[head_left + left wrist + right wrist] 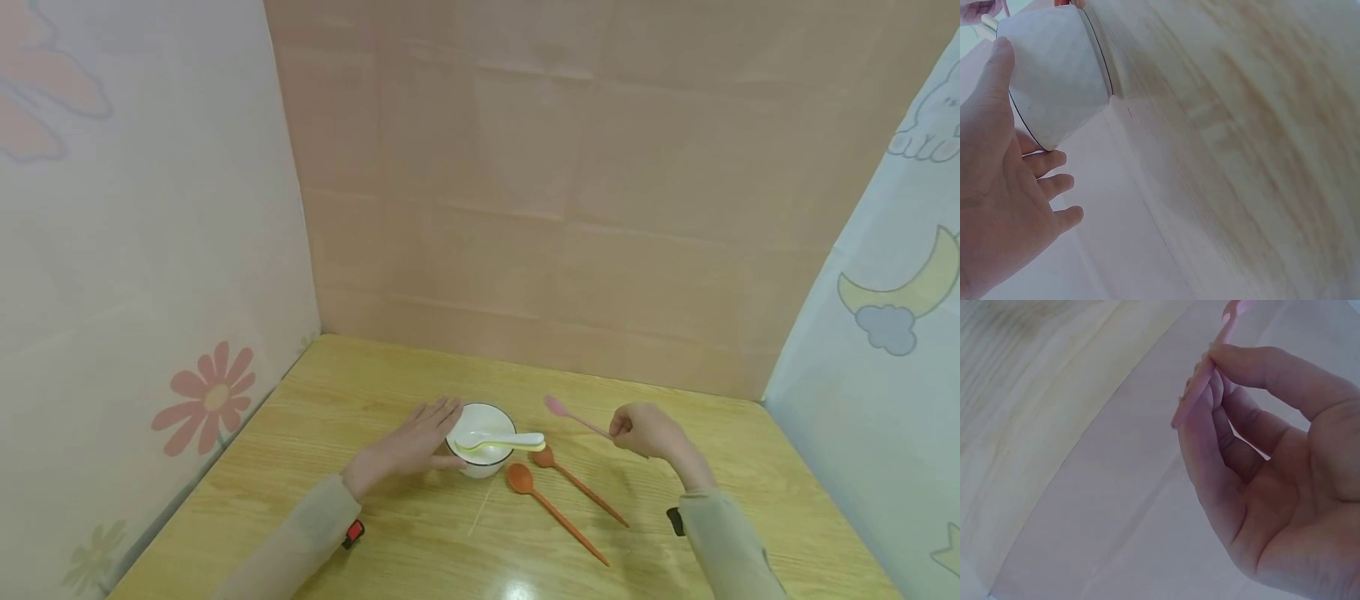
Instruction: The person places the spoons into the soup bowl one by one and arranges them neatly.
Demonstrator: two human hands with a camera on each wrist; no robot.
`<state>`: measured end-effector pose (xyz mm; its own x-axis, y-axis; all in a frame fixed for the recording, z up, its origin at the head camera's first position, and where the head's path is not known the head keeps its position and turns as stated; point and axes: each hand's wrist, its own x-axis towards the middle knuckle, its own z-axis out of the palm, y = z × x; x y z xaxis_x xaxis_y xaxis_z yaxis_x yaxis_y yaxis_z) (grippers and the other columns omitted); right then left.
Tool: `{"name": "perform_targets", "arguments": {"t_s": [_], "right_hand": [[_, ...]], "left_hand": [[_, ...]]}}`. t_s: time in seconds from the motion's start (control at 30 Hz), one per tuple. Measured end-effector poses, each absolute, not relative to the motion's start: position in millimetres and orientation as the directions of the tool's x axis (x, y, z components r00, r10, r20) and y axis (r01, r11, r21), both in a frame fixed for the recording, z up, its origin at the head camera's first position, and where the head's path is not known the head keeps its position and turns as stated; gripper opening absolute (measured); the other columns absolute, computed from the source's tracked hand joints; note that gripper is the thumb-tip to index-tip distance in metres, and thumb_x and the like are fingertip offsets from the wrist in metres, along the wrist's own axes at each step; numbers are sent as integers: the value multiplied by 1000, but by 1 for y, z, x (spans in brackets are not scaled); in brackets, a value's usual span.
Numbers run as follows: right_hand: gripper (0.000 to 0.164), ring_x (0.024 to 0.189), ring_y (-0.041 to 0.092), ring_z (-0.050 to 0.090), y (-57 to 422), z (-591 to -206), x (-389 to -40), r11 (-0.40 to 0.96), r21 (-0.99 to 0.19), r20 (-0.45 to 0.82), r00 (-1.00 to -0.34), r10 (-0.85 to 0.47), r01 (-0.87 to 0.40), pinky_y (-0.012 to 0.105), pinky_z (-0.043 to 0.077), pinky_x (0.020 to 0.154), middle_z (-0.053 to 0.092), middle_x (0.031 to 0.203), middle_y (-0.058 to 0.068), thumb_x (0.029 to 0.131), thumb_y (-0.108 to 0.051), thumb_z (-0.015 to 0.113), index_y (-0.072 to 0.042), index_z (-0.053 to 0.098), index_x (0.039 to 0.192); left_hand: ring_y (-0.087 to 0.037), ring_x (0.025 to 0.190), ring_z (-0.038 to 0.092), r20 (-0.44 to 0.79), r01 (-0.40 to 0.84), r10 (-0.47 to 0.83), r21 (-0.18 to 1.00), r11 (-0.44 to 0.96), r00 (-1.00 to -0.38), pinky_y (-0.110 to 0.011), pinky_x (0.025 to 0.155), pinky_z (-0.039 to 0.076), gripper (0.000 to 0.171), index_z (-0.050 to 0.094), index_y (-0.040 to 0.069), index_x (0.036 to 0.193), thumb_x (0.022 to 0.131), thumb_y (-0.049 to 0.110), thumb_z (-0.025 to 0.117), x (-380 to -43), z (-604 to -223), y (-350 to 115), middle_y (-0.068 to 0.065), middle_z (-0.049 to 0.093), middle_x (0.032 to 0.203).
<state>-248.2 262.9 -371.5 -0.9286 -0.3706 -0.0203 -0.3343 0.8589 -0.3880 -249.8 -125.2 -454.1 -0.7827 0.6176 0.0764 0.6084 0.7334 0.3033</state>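
My left hand [416, 442] is at the left side of a white bowl [480, 470] with a dark rim, thumb along its near side, fingers at the far side. In the left wrist view, the thumb lies against the faceted wall of the bowl [1060, 69]. A white spoon [517, 438] and a yellow spoon [531, 448] lean in the bowl, handles out over the right rim. My right hand [648, 432] pinches a pink spoon [557, 406] by its handle between thumb and fingers, its head pointing left. The pink handle [1194, 394] shows close up in the right wrist view.
Two orange spoons lie on the wooden table [375, 533] between the hands: one [558, 510] nearer me, the other [581, 485] behind it, its head close to the bowl. A pinkish-brown backdrop [525, 208] stands behind the table, with patterned panels on both sides.
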Motion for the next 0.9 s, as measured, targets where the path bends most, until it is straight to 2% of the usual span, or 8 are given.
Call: {"name": "perform_targets", "arguments": {"t_s": [0.33, 0.7, 0.9], "right_hand": [[3, 61, 13, 48, 250, -359, -254, 873, -371, -64, -929, -365, -317, 27, 43, 57, 64, 72, 2, 85, -4, 68, -1, 67, 83], [8, 67, 14, 51, 236, -348, -260, 887, -317, -78, -923, -378, -336, 30, 45, 62, 67, 79, 1, 86, -2, 62, -7, 68, 84], [4, 69, 14, 52, 230, -344, -264, 877, -314, -61, -914, -401, -364, 29, 45, 63, 66, 79, 1, 86, -5, 66, -5, 68, 83]], "left_hand": [[-39, 154, 17, 74, 607, 617, 309, 733, -783, -61, 123, 17, 94, 19, -1, 157, 94, 59, 55, -249, -455, -126, -17, 16, 166], [-39, 154, 17, 74, 605, 616, 318, 731, -784, -62, 123, 17, 94, 19, 0, 157, 94, 59, 56, -250, -456, -127, -17, 17, 166], [-39, 154, 16, 75, 603, 613, 309, 735, -786, -62, 123, 17, 95, 18, 0, 157, 94, 60, 54, -252, -457, -127, -17, 17, 166]]}}
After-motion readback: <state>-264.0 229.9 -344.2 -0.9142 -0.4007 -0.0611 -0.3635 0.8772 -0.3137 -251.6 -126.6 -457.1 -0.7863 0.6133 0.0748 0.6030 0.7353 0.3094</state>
